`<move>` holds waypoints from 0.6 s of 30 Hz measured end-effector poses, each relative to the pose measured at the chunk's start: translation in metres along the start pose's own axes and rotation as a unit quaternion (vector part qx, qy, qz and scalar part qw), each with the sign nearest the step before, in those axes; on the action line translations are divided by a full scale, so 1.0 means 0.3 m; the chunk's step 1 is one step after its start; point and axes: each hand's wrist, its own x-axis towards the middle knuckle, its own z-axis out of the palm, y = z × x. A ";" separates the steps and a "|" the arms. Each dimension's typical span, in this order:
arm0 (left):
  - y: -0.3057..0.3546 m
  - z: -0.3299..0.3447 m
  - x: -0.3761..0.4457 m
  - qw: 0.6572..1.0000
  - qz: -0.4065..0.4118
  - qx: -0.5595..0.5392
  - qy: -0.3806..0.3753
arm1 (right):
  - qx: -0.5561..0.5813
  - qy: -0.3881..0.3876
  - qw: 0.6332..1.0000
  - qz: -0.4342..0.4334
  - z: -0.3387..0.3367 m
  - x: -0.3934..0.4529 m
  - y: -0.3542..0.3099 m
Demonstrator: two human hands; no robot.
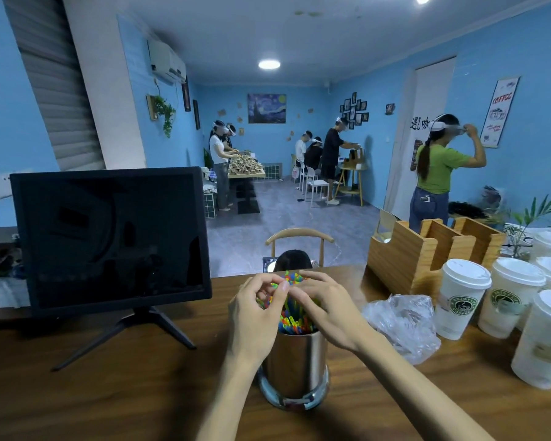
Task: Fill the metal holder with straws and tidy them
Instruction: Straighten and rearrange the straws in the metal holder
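Your left hand (257,308) and right hand (326,308) pinch the tops of the straws (295,321), which stand in the holder (295,366) on the table (124,393). They look light, thin and easily bent, so gather them near the tips with a soft grip.

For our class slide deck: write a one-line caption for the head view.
Both hands, left hand and right hand, gather coloured straws standing in a metal holder on a wooden table.

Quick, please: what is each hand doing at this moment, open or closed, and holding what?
Left hand: closed, fingers pinching the tops of the straws in the metal holder.
Right hand: closed around the same straws from the other side.
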 end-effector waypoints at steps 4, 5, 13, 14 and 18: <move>0.021 -0.039 -0.010 0.989 0.078 0.068 -0.106 | 0.030 -0.038 0.998 0.028 -0.005 0.001 0.016; 0.023 -0.043 -0.012 0.978 0.088 0.100 -0.158 | 0.043 -0.041 0.998 0.031 -0.008 0.000 0.017; 0.023 -0.055 -0.009 0.945 0.107 0.214 -0.222 | 0.175 0.042 0.982 0.062 -0.021 -0.048 0.011; 0.023 -0.057 -0.008 0.946 0.109 0.212 -0.221 | 0.181 0.047 0.980 0.065 -0.022 -0.057 0.010; 0.019 -0.060 -0.006 0.949 0.103 0.202 -0.220 | 0.196 0.063 0.976 0.074 -0.017 -0.086 0.008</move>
